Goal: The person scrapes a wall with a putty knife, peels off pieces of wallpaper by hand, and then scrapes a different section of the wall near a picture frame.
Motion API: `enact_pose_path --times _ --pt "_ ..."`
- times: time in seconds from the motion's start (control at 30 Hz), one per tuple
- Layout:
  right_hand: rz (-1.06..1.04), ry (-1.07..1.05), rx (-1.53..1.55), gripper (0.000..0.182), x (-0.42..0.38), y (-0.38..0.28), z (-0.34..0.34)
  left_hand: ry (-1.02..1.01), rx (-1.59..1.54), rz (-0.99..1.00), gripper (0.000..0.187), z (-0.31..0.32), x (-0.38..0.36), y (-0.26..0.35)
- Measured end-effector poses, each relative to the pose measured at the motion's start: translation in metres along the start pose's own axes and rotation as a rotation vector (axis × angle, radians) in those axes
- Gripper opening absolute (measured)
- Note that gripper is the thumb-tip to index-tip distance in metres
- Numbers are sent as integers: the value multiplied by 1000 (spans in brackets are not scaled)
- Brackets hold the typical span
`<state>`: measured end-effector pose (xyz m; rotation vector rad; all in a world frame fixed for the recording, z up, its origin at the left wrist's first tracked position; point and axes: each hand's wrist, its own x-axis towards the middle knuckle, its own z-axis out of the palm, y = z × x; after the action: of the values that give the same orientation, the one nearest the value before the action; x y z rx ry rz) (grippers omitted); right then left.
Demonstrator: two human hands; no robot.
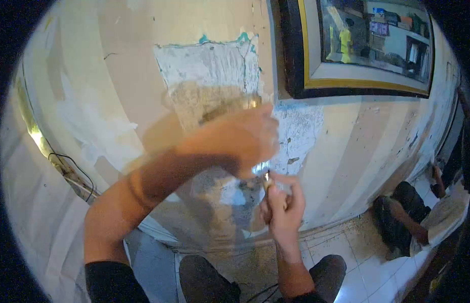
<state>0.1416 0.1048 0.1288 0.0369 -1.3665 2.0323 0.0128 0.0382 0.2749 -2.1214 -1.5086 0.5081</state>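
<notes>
At the far left of the frame a dark cable (73,169) is running down along the wall (119,76), whose striped paint is peeling away. Moving inward, the left hand (240,141) is crossing the middle of the frame, blurred by motion, with its fingers curled closed around a wide scraper blade (230,105) that is lying flat against the bare patch (210,70) of scraped plaster in the upper middle. Just below it, the right hand (283,207) is rising from the lower middle with its fingers bunched narrowly around a small metal piece (267,178); what exactly that piece is, I cannot tell through the blur. The two hands are almost touching. In the upper right a framed picture (361,48) is hanging on the wall, and at the lower right another person (411,217) is crouching on the tiled floor (366,252).

Judging from this, the step in hand is scraping old paint off the wall, with the blade working at the lower edge of the bare patch. The next move seems to be calling for keeping the blade flat and pushing it under the paint still clinging beside the patch, while the right hand is steadying from below
</notes>
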Motion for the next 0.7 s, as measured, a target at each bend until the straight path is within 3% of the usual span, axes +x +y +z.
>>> enact_pose_path --times 0.33,0.4,0.53,0.6,0.7 --pt "-29 51 14 17 -3 0 11 76 102 44 34 -5 -2 -15" --pt "-10 35 15 17 -6 -1 13 63 -62 88 34 -1 -3 -9" --pt "-55 61 21 18 8 -10 17 80 133 117 34 -19 2 -26" --pt "-77 23 84 18 9 -15 18 -74 141 31 32 -26 4 -22" --pt "-39 -11 34 18 -2 -12 13 -16 31 78 31 -17 -1 -15"
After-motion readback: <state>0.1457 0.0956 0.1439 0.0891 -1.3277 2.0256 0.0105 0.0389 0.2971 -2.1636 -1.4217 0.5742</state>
